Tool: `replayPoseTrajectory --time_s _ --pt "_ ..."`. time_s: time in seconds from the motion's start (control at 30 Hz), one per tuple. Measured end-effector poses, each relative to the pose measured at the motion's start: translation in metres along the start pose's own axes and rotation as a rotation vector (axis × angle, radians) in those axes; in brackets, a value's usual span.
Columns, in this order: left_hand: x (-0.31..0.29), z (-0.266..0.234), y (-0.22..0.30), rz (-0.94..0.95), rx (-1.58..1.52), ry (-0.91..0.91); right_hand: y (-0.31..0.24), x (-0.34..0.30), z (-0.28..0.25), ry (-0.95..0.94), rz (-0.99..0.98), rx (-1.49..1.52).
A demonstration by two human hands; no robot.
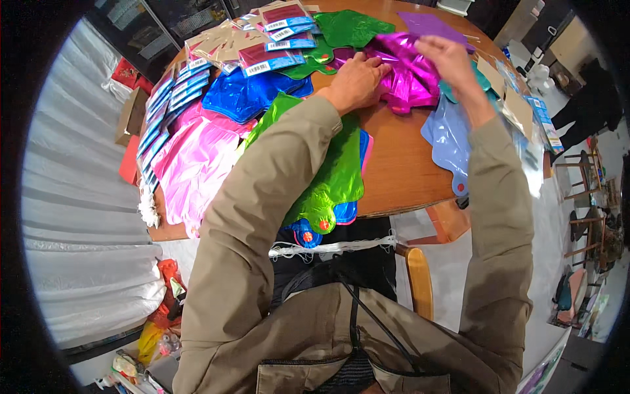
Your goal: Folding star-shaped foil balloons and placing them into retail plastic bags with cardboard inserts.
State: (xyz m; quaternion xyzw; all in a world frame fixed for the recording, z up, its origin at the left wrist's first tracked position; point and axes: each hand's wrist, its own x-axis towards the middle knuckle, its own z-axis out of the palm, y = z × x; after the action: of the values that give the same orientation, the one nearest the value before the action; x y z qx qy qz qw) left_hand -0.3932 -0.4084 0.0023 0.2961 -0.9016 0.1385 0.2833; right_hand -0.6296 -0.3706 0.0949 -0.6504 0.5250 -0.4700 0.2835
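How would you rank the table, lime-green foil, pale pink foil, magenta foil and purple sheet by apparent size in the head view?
1. Table
2. Lime-green foil and pale pink foil: too alike to rank, with a sleeve across the green
3. Magenta foil
4. Purple sheet

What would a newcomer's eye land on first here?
Probably the shiny magenta foil piece toward the far side of the table, with the left hand on it and the right hand at its right edge. Then the bright green foil piece at the near edge, partly covered by the left sleeve, and the glossy pink one farther left.
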Motion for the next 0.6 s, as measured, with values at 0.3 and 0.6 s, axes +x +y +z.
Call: replayPoseTrajectory --time_s 0.3,0.6 --pt "0.004 0.013 -0.012 -0.138 -0.042 -0.130 -0.004 0.060 -0.029 0.027 -0.149 0.212" --pt "0.024 -0.024 0.015 -0.304 -0.078 -0.329 -0.131 0.098 -0.131 0.905 -0.769 -0.262"
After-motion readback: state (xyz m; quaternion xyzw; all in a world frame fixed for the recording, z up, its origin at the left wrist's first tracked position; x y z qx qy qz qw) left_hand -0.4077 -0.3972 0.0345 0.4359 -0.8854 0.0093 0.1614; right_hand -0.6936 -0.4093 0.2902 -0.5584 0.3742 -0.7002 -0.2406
